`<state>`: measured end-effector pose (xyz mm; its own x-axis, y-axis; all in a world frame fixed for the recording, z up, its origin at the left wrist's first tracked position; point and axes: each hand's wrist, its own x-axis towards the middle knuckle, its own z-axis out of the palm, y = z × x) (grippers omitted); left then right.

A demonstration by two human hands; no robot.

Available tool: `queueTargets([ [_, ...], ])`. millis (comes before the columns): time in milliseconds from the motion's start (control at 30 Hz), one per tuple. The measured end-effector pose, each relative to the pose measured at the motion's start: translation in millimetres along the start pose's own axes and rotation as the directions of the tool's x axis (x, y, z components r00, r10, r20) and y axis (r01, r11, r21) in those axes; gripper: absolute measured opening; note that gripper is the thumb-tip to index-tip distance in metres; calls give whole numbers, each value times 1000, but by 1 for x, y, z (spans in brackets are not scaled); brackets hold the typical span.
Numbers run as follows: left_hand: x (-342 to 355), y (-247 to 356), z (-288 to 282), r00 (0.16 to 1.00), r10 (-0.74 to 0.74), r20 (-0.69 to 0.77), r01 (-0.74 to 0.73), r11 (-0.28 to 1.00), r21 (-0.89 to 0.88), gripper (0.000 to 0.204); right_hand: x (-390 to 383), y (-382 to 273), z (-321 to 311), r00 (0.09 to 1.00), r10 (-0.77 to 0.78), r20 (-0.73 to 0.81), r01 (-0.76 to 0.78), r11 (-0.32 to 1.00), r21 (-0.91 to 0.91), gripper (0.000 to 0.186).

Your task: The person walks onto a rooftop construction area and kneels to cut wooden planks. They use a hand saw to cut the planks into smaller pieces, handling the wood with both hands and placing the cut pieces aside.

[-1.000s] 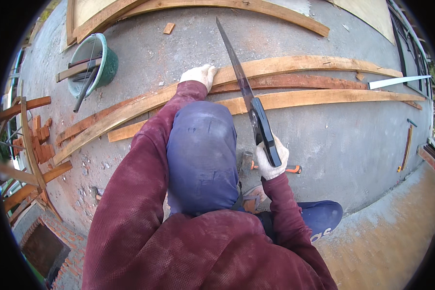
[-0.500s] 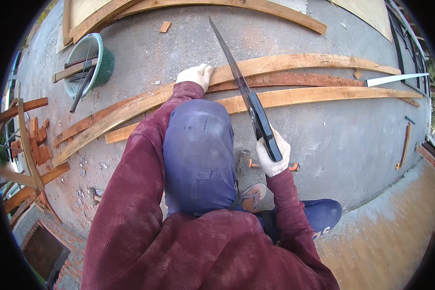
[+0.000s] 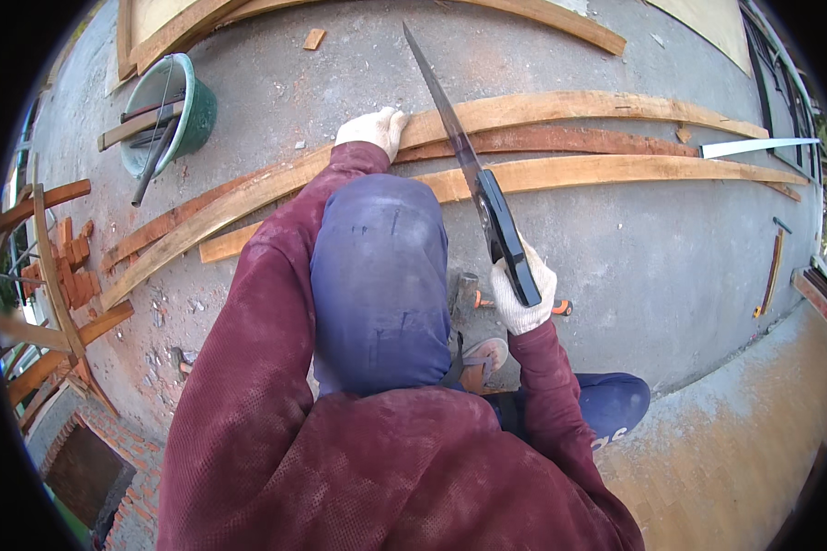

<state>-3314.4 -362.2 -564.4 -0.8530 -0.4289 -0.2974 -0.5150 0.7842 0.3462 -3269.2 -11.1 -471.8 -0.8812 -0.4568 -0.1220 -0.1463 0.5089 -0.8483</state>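
Observation:
My right hand (image 3: 525, 289), in a white knit glove, is closed round the black handle of a handsaw (image 3: 496, 220). The saw's long blade points away from me and slants across the wooden planks. Just left of the blade, my gloved left hand (image 3: 374, 131) grips the far pale plank (image 3: 542, 112), its fingers over the far edge and partly hidden. A reddish plank (image 3: 560, 140) lies behind a nearer pale plank (image 3: 606, 173). My bent knee covers part of the planks.
A hammer (image 3: 469, 292) with an orange-and-black handle lies by my sandalled foot. At the left stands a green bucket (image 3: 202, 119) of tools, with broken bricks (image 3: 80, 275) and timber beyond. A pale metal strip (image 3: 753, 145) sits at the planks' right end.
The view has shifted slightly, so the planks and bucket sit a little higher. The saw and both hands keep nearly the same places and grips.

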Motion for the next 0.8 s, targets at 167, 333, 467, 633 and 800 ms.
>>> queueTargets([
  [167, 3, -8, 15, 1000, -2, -22, 1, 999, -41, 49, -133, -87, -82, 977, 211, 18, -194, 927, -320, 49],
  [333, -2, -3, 9, 1000, -2, 11, 3, 999, -52, 49, -13, -41, -18, 993, 119, -13, -120, 986, -120, 24],
  [467, -2, 3, -6, 999, 7, -37, -8, 1000, -11, 50, 23, -1, 14, 997, -6, -73, 16, 990, 140, 20],
  [633, -2, -4, 9, 1000, 8, -14, -8, 999, -35, 47, -104, -82, -79, 983, 177, 55, -157, 953, -259, 52],
  [800, -3, -3, 12, 999, -35, 25, 36, 999, -30, 45, -7, -51, -26, 976, 210, 64, -202, 973, -108, 30],
])
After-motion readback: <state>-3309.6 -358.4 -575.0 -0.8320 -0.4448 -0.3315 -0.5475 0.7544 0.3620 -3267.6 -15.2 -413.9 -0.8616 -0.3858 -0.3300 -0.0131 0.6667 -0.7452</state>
